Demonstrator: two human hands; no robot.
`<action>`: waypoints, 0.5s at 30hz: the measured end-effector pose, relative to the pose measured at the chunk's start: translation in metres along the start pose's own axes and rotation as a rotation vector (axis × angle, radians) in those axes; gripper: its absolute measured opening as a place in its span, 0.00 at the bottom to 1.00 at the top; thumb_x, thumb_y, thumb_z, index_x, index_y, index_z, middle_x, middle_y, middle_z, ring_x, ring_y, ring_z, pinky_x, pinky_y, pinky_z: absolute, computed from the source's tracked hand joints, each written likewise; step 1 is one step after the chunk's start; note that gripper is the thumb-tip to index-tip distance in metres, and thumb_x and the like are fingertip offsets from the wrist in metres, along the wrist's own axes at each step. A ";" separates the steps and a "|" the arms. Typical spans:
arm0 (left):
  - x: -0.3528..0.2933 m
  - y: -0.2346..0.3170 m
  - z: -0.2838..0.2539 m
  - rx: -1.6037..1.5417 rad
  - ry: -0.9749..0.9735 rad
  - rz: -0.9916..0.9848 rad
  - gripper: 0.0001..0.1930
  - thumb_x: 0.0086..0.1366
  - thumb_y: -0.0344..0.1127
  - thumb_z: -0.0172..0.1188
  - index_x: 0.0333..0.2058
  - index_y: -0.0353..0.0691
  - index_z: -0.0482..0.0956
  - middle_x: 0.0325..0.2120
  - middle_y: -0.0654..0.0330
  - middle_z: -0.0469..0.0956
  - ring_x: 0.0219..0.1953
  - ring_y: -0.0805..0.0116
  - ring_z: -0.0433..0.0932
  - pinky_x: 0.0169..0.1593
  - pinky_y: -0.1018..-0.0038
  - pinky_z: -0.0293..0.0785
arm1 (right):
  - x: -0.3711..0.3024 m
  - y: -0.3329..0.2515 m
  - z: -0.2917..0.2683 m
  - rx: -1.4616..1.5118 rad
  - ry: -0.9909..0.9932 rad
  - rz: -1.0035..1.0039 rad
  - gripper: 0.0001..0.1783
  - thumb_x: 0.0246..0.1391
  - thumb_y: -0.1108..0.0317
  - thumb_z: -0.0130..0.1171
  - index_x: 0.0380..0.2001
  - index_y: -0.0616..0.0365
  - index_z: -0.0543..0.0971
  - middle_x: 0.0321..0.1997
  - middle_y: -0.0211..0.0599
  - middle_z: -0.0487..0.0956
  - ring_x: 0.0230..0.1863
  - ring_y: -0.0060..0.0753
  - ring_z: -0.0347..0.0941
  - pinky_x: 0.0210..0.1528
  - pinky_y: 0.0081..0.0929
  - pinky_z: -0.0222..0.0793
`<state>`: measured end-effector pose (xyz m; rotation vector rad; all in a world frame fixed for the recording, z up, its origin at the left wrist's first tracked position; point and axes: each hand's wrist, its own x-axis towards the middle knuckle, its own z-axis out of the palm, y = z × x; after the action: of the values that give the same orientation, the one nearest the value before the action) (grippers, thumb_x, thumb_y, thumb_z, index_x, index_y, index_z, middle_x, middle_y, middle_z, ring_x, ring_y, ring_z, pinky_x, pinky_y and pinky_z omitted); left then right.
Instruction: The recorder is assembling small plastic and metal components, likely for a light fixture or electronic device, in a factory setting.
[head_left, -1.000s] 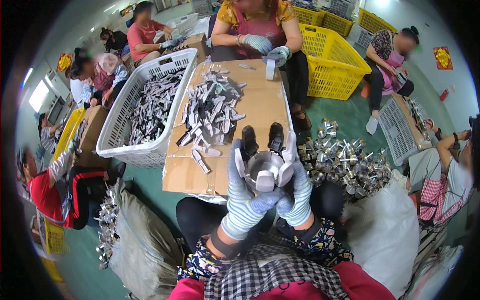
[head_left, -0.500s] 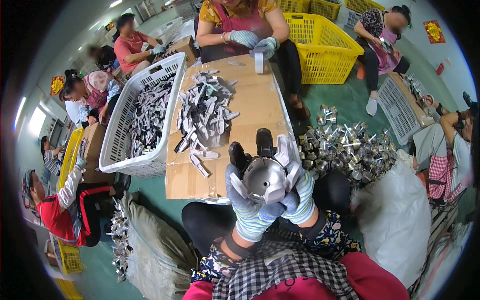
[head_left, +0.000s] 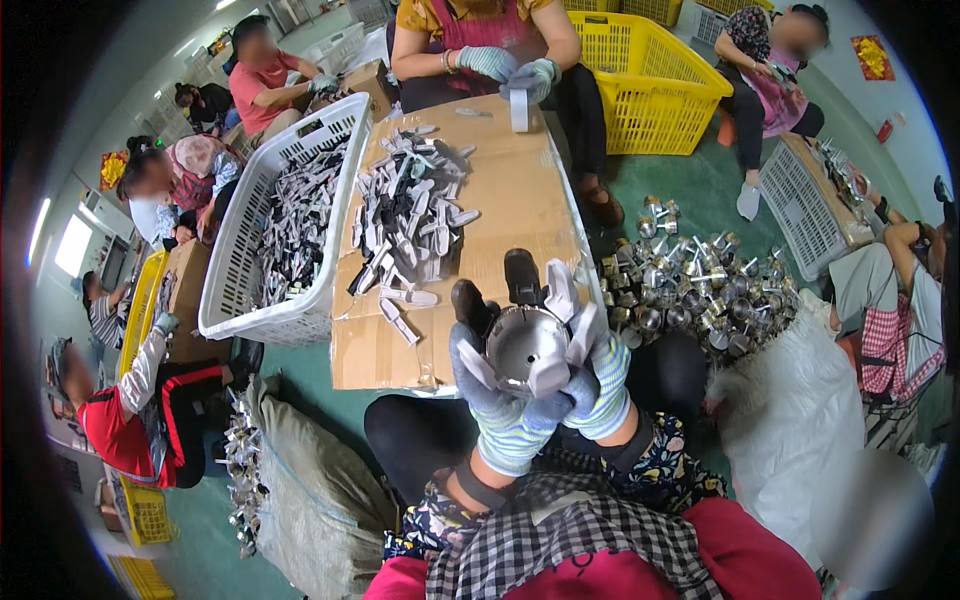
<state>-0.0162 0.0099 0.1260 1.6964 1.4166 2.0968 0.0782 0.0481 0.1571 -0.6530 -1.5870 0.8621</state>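
Observation:
A round metal cup with a small hole in its base is held up over the near edge of the cardboard-topped table. Grey clips and black clips stand around its rim like petals. My left hand, in a striped knit glove, is wrapped round the cup's left and lower side. From the right, my right hand, gloved alike, grips the cup too. Its fingers are partly hidden behind the clips. Beyond my hands, a heap of grey and black clips lies on the cardboard.
A white crate full of clips stands left of the table. Metal cups with stems are piled on the floor at right, beside a white sack. A beige sack lies left. Opposite, a gloved co-worker holds a tape roll.
The cup and both hands have shifted very slightly, and the cup is tilted a little differently. My grip stays the same. A blurred round shape has appeared at lower right.

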 end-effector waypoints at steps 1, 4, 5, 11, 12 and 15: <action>-0.002 -0.001 -0.002 0.008 -0.017 -0.009 0.51 0.49 0.42 0.69 0.62 0.35 0.42 0.56 0.49 0.56 0.54 0.57 0.65 0.55 0.63 0.64 | -0.001 0.000 0.001 0.013 -0.009 0.022 0.45 0.48 0.41 0.58 0.58 0.67 0.62 0.49 0.41 0.76 0.42 0.31 0.76 0.47 0.25 0.69; 0.009 -0.007 -0.005 -0.009 0.003 -0.142 0.49 0.50 0.40 0.66 0.62 0.34 0.40 0.52 0.51 0.61 0.52 0.60 0.67 0.54 0.65 0.64 | 0.000 0.020 0.001 0.252 -0.088 0.071 0.48 0.47 0.42 0.60 0.61 0.65 0.58 0.50 0.38 0.74 0.46 0.27 0.71 0.51 0.24 0.65; 0.015 0.007 -0.003 -0.414 -0.041 -0.331 0.48 0.52 0.36 0.65 0.62 0.35 0.40 0.52 0.52 0.62 0.52 0.60 0.66 0.56 0.67 0.63 | 0.001 0.021 0.005 0.352 -0.063 0.062 0.51 0.47 0.41 0.60 0.64 0.62 0.52 0.55 0.36 0.69 0.52 0.25 0.66 0.54 0.24 0.62; 0.034 0.016 -0.025 -0.247 -0.317 -0.293 0.49 0.50 0.32 0.66 0.63 0.34 0.40 0.53 0.49 0.66 0.53 0.60 0.68 0.54 0.68 0.66 | -0.008 0.028 0.007 0.646 0.027 0.396 0.51 0.45 0.56 0.65 0.64 0.64 0.48 0.53 0.43 0.67 0.52 0.32 0.67 0.56 0.29 0.63; 0.032 0.017 -0.027 -0.039 -0.325 -0.132 0.49 0.50 0.32 0.66 0.63 0.33 0.40 0.52 0.48 0.66 0.52 0.59 0.70 0.54 0.67 0.66 | -0.012 0.030 0.008 0.645 0.026 0.405 0.51 0.45 0.56 0.65 0.64 0.64 0.48 0.53 0.43 0.67 0.52 0.32 0.67 0.56 0.29 0.63; 0.023 0.016 -0.025 -0.026 -0.294 -0.126 0.45 0.54 0.34 0.61 0.63 0.31 0.40 0.49 0.43 0.70 0.47 0.51 0.75 0.48 0.67 0.71 | -0.022 0.029 0.011 0.154 0.061 -0.022 0.50 0.46 0.56 0.63 0.63 0.67 0.47 0.54 0.47 0.67 0.53 0.35 0.67 0.55 0.30 0.61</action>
<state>-0.0380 0.0000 0.1550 1.7656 1.3606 1.7102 0.0705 0.0448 0.1199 -0.5465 -1.4553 0.9296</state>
